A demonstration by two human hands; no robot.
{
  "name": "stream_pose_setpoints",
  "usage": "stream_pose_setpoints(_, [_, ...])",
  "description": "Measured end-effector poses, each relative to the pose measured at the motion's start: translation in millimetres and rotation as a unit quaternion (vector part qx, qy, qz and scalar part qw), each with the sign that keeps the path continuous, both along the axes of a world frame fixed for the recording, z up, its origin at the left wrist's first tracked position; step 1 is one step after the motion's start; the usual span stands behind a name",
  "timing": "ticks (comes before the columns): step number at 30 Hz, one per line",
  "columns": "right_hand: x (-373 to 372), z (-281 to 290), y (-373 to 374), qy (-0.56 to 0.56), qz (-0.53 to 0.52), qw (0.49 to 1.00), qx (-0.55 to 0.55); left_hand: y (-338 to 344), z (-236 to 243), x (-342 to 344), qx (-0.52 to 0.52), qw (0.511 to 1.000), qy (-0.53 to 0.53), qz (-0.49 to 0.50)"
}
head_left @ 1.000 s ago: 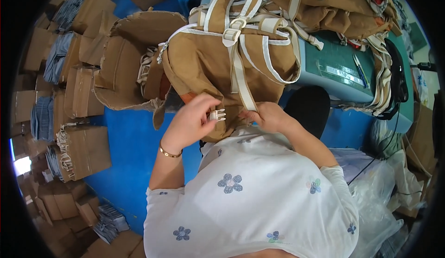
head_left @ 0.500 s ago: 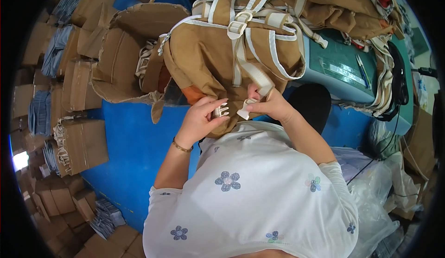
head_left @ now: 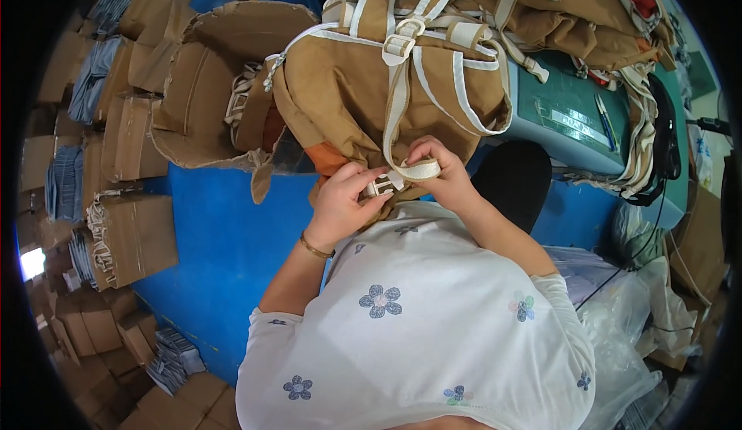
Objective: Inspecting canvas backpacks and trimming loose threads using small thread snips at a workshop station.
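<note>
- so the white plastic buckle [head_left: 384,184] is the side-release kind with prongs; its two halves are right up against each other, can't tell if they're locked
- left hand [head_left: 341,204] is pinched in narrow, fingertips on the pronged half
- right hand [head_left: 447,181] is curled pretty tight, gripping the flat cream webbing strap [head_left: 421,170], which loops by the other half
- buckle sits between the two hands, touching the left one
- just past them, a tan-brown fabric bag [head_left: 332,82] with white edging
- farther back, a green-topped table [head_left: 560,101]
</note>
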State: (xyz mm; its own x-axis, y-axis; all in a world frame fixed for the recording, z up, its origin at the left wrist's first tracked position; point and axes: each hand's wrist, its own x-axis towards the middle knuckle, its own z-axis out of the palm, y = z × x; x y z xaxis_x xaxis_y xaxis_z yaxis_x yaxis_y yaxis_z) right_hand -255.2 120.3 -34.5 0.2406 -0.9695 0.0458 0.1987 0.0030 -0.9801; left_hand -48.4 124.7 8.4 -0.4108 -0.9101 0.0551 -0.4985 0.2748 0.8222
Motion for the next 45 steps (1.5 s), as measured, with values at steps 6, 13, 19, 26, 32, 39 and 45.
stream_pose_setpoints(6, [-2, 2, 0, 0.114, -0.02, 0.984, -0.135, 1, -1, -1, -0.036, 0.999, -0.013, -0.003])
stream_pose_setpoints(13, [3, 5, 8, 0.103, -0.033, 0.986, -0.123, 4, 3, -5, -0.061, 0.997, -0.039, 0.01])
stream_pose_setpoints(19, [5, 4, 9, 0.116, -0.024, 0.985, -0.129, 5, 3, -6, -0.039, 0.998, -0.05, 0.005])
stream_pose_setpoints(26, [11, -5, 7, 0.142, 0.0, 0.982, -0.121, -1, 0, -7, 0.091, 0.996, -0.021, 0.007])
stream_pose_setpoints(32, [10, 2, -5, 0.15, 0.031, 0.978, -0.138, -1, -6, -7, 0.067, 0.996, 0.0, 0.058])
stream_pose_setpoints(39, [-13, 5, -8, -0.124, -0.104, 0.957, 0.241, -13, -7, -1, -0.164, 0.986, -0.004, -0.013])
stream_pose_setpoints(45, [-30, -9, -3, -0.204, -0.11, 0.921, 0.313, -9, -2, -1, -0.128, 0.991, -0.027, 0.0])
